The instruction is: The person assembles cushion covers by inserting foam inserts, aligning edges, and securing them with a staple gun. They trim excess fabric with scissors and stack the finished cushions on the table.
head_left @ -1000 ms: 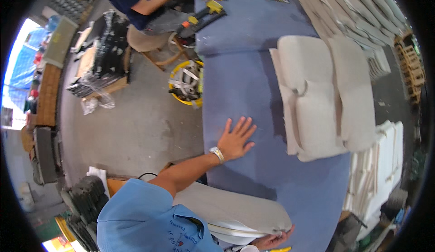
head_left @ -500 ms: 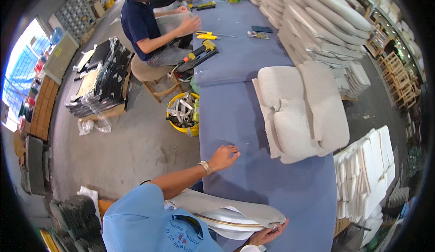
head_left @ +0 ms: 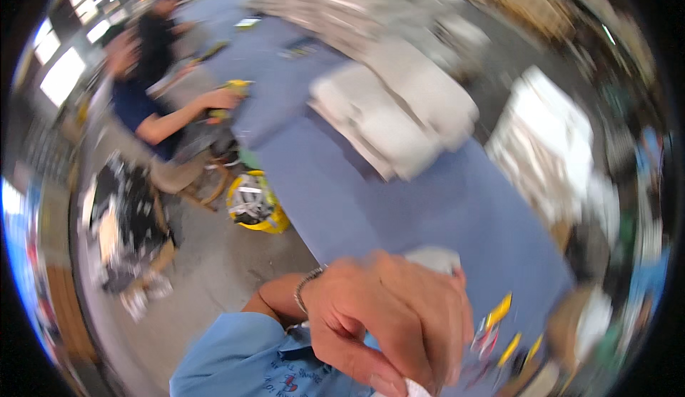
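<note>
My left hand (head_left: 378,308), with a metal band at the wrist, is raised close in front of me, large and blurred. Its fingers are curled and pressed together. A small white thing (head_left: 417,388) shows at its fingertips by the lower edge; I cannot make out what it is. Behind the hand, the pale grey end of a padded piece (head_left: 434,257) peeks out over the table. A bit of skin beside that end may be my right hand (head_left: 459,276); the rest is hidden, and its grip cannot be seen.
Folded pale cushions (head_left: 399,108) lie on the blue table (head_left: 321,176), with tall cushion stacks (head_left: 335,4) behind. Yellow-handled tools (head_left: 497,311) lie at the near right. A yellow bucket (head_left: 275,219) stands left of the table. A seated co-worker (head_left: 146,112) reaches toward a yellow tool (head_left: 239,87).
My view has swung and tilted. My left hand has come up from beside the table edge to close in front of me, curling. The fabric-covered piece is now mostly hidden behind it.
</note>
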Available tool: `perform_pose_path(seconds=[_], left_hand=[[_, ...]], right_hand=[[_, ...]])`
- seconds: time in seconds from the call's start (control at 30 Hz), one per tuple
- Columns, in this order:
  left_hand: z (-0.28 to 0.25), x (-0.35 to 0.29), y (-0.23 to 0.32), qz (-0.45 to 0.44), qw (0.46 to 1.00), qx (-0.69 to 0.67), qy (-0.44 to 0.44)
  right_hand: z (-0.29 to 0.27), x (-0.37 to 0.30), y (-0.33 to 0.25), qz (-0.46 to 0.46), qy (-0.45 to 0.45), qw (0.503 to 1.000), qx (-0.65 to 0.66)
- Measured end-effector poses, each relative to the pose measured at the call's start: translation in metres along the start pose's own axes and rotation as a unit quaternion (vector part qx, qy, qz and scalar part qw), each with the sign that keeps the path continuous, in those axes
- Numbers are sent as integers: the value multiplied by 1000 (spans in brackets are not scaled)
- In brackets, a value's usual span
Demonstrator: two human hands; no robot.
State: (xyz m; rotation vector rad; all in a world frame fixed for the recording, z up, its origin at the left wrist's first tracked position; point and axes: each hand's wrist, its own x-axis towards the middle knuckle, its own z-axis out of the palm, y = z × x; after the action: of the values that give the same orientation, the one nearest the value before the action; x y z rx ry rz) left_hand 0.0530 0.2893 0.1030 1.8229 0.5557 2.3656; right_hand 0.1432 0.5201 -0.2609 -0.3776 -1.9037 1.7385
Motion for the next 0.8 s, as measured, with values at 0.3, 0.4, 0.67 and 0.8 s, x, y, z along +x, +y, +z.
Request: perform_pose_path(seconds=[0.3, 0.4, 0.67, 0.8], left_hand=[[-27, -82, -120, -394, 809, 412, -141], [-58, -182, -151, -492, 733, 446, -146], [-32, -205, -175, -453, 713, 528, -92], [-32, -209, -188, -449, 716, 534, -11]], right_hand=[[5, -21, -63, 83, 63, 986, -132], [-11, -27, -75, 58, 15, 993, -100], [-236, -52, 31, 162, 221, 818, -505], [-250, -29, 44, 239, 120, 766, -584]])
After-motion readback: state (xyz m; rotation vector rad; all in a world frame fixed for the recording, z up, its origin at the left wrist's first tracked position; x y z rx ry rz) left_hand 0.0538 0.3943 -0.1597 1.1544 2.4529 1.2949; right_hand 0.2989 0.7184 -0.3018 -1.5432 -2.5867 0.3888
